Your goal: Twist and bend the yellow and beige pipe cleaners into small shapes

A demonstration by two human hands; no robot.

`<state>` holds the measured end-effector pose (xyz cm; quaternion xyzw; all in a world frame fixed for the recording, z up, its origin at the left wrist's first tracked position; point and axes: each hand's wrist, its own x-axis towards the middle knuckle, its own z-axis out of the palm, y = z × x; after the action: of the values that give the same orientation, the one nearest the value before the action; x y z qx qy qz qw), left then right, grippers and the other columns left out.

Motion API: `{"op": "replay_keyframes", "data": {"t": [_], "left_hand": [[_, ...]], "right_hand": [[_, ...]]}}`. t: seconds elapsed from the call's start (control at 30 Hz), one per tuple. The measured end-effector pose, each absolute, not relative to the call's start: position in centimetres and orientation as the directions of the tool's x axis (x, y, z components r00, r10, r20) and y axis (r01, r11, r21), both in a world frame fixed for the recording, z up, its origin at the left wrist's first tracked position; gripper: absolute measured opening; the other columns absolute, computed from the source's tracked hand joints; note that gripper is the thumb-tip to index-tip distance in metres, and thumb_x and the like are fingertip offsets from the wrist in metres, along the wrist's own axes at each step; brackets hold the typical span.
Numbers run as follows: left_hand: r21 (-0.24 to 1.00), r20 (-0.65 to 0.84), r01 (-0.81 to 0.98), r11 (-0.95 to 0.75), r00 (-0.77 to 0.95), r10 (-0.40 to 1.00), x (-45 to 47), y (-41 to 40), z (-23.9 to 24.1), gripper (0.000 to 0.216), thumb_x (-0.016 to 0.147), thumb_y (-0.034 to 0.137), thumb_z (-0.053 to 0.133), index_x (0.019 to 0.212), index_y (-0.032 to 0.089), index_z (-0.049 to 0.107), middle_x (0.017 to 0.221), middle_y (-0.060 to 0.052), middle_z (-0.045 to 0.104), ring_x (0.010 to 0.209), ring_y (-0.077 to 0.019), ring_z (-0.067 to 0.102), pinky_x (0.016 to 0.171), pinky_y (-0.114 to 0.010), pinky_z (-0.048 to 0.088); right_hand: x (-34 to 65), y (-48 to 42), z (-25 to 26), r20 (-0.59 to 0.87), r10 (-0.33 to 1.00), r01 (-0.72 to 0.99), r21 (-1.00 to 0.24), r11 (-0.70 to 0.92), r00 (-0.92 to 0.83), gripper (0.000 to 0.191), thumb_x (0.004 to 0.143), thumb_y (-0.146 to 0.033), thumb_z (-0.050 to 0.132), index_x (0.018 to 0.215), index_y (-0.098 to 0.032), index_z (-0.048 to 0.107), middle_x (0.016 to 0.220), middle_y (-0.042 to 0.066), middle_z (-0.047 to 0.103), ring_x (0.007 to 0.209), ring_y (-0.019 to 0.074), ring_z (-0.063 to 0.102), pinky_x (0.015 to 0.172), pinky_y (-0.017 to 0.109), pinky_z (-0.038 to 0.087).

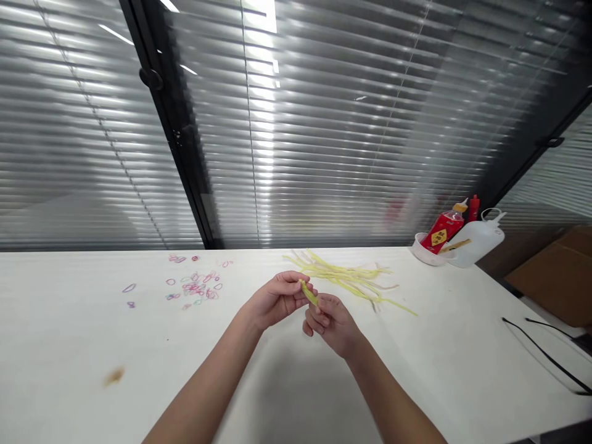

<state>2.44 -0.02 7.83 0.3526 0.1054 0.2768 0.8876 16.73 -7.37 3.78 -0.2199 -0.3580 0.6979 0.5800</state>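
My left hand [284, 298] pinches the upper end of a short yellow-green folded strip [308, 293] between thumb and fingers. My right hand [333, 322] grips the lower end of that strip, its fingers curled in. Both hands are close together above the white table, with the strip slanting between them. Just behind them lies a loose pile of long, thin yellow strands [345, 272], some pale or brownish at the ends. Whether the held piece is one strand or more, I cannot tell.
Many small coloured rubber bands [198, 287] are scattered on the white table [69, 327] at left, near a brown stain [114, 375]. At right stand a red-labelled bottle [444, 230] in a white bowl [428, 254], a translucent squeeze bottle [478, 240], black-framed glasses [550, 357] and a cardboard box [552, 271].
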Motion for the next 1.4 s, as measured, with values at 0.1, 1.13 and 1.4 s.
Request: {"op": "replay_keyframes", "data": {"t": [0.1,1.13,1.4], "left_hand": [[0.733,0.065,-0.412,0.541,0.834,0.548,2.2,0.1,7.9,0.012,0.063,0.011,0.075,0.074,0.017,0.074,0.080,-0.004,0.071,0.083,-0.0164,0.064,0.083,-0.029,0.046],[0.886,0.019,-0.421,0.194,0.451,0.892,3.7,-0.9,8.6,0.011,0.065,0.022,0.076,0.066,0.015,0.067,0.078,-0.001,0.063,0.071,-0.0117,0.059,0.070,-0.026,0.045],[0.903,0.032,-0.407,0.135,0.379,0.925,4.1,-1.0,8.4,0.013,0.065,0.024,0.076,0.067,0.015,0.067,0.077,0.000,0.062,0.076,-0.0147,0.063,0.072,-0.027,0.046]], "right_hand": [[16.7,-7.5,3.7,0.116,0.962,-0.674,-0.733,-0.084,-0.246,0.031,0.082,-0.030,0.059,0.056,-0.018,0.047,0.046,-0.008,0.029,0.042,0.0076,0.030,0.052,0.028,0.039],[16.0,-6.6,2.8,0.134,0.984,-0.176,-0.972,0.153,0.118,0.027,0.083,-0.041,0.056,0.071,-0.017,0.060,0.048,-0.006,0.044,0.045,0.0079,0.037,0.049,0.024,0.033],[16.2,-6.4,2.5,0.146,0.979,-0.151,-0.974,0.167,0.142,0.027,0.084,-0.041,0.056,0.071,-0.017,0.058,0.049,-0.005,0.046,0.046,0.0077,0.038,0.048,0.023,0.031]]}}
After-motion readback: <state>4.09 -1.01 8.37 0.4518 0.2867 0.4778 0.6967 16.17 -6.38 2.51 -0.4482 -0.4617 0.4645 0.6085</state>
